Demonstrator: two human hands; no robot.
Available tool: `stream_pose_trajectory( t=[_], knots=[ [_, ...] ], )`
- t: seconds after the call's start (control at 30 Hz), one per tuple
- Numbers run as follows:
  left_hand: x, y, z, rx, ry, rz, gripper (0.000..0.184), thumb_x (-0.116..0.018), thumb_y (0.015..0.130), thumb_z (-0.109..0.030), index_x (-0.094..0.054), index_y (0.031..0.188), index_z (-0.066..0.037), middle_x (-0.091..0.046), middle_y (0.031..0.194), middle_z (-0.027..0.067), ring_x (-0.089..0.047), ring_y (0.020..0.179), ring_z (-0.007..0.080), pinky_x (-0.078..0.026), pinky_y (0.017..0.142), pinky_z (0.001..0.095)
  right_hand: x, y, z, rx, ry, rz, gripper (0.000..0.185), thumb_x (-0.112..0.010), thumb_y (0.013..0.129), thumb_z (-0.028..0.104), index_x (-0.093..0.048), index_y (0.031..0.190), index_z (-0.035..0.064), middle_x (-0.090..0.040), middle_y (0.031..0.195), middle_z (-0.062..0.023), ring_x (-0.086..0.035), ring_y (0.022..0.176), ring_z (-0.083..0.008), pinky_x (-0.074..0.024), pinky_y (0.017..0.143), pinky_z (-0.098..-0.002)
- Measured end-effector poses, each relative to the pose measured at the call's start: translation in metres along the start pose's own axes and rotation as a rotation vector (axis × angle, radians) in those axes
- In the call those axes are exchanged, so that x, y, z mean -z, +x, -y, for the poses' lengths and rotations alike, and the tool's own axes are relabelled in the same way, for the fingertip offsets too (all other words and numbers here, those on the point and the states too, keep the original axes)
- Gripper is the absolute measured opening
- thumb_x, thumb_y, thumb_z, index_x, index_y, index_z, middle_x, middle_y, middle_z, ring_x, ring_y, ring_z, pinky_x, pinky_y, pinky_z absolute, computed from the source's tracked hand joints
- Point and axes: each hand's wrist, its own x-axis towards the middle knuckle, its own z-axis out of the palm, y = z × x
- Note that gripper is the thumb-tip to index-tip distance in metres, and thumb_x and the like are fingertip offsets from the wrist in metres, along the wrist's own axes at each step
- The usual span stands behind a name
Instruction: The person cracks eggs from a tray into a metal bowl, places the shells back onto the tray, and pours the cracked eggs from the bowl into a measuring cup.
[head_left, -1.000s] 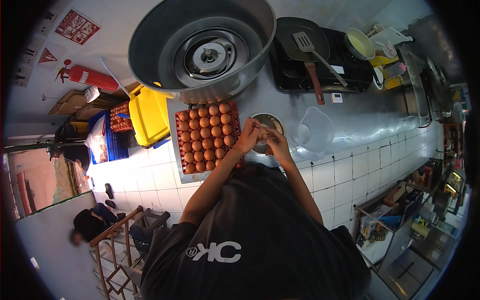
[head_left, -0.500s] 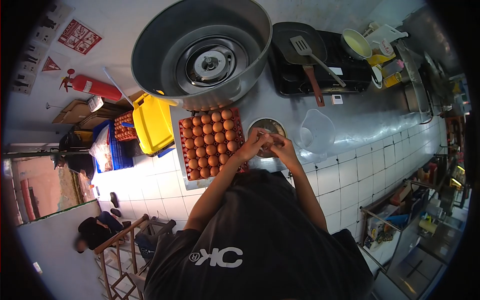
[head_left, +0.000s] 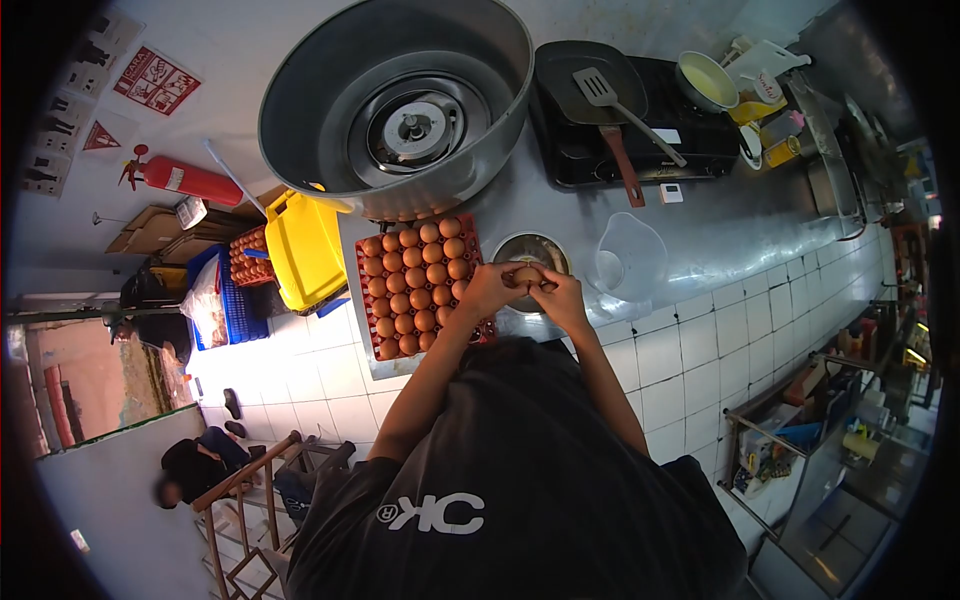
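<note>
Both my hands meet over a round metal bowl point(head_left: 543, 240) at the counter's front edge. A brown egg point(head_left: 527, 276) is between them, pinched by the fingertips. My left hand point(head_left: 488, 288) grips it from the left, and my right hand point(head_left: 562, 299) from the right. Whether its shell is cracked is too small to tell. My fingers and the egg hide part of the bowl's inside. Left of the bowl lies a red tray point(head_left: 363, 308) filled with several rows of brown eggs point(head_left: 413, 257). A clear plastic jug point(head_left: 628, 262) rests to the right.
Behind the egg tray stands a large metal drum point(head_left: 480, 165). A black stove point(head_left: 700, 130) carries a pan point(head_left: 565, 75) and a spatula point(head_left: 598, 90). A small white timer point(head_left: 671, 193) lies before it. A yellow bin lid point(head_left: 305, 245) is left; another person point(head_left: 205, 462) sits lower left.
My hands have drawn slightly left and turned, so the egg shows more clearly between my fingertips. The view has shifted slightly; the tray, bowl and jug stay in place.
</note>
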Motion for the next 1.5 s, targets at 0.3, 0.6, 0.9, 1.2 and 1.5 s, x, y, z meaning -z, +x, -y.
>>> stream_pose_trajectory(
  t=[0.3,0.6,0.9,1.2,1.5],
  knots=[
    [0.003,0.005,-0.007,0.02,0.043,0.032,0.054,-0.081,0.078,-0.016,-0.07,0.129,-0.003,-0.079,0.101,0.0148,-0.076,0.091,0.0163,-0.06,0.084,0.0288,0.0,0.004,-0.001,0.153,-0.112,-0.047,0.044,-0.075,0.086,0.012,-0.072,0.129,0.0072,-0.042,0.052,-0.0037,-0.04,0.049,-0.0061,-0.0382,0.051,-0.0274],
    [0.007,0.005,-0.005,-0.2,0.199,-0.052,0.058,-0.078,0.077,-0.014,-0.067,0.133,-0.002,-0.076,0.108,0.0158,-0.075,0.093,0.0246,-0.06,0.086,0.032,0.004,0.007,0.002,0.293,-0.346,-0.07,0.048,-0.072,0.083,0.009,-0.071,0.131,0.0119,-0.063,0.071,-0.0144,-0.061,0.056,-0.0249,-0.0501,0.058,-0.0358],
    [-0.002,0.002,-0.017,-0.57,0.601,-0.28,0.051,-0.073,0.08,-0.008,-0.068,0.131,-0.008,-0.065,0.134,0.0078,-0.065,0.112,0.0279,-0.056,0.097,0.0396,0.021,0.011,0.006,0.742,-0.574,-0.293,0.048,-0.07,0.082,0.003,-0.066,0.129,0.0111,-0.074,0.103,-0.0089,-0.073,0.085,-0.0284,-0.0603,0.073,-0.0419],
    [0.0,-0.008,-0.039,-0.607,0.712,-0.309,0.051,-0.072,0.078,-0.004,-0.069,0.128,-0.014,-0.061,0.132,0.0055,-0.061,0.115,0.0258,-0.055,0.099,0.0393,0.017,0.005,0.011,0.499,-0.488,-0.265,0.026,-0.07,0.087,0.006,-0.063,0.112,0.0053,-0.071,0.096,-0.0156,-0.071,0.084,-0.0337,-0.0593,0.071,-0.0425],
    [-0.003,-0.02,-0.014,-0.264,0.143,-0.242,0.055,-0.07,0.084,0.004,-0.064,0.137,-0.008,-0.056,0.129,0.012,-0.067,0.11,0.0265,-0.059,0.093,0.0378,0.001,0.006,0.003,0.409,-0.134,-0.325,0.022,-0.075,0.084,0.001,-0.067,0.104,0.0033,-0.07,0.093,-0.0093,-0.07,0.076,-0.0223,-0.0561,0.07,-0.0315]
  ],
)
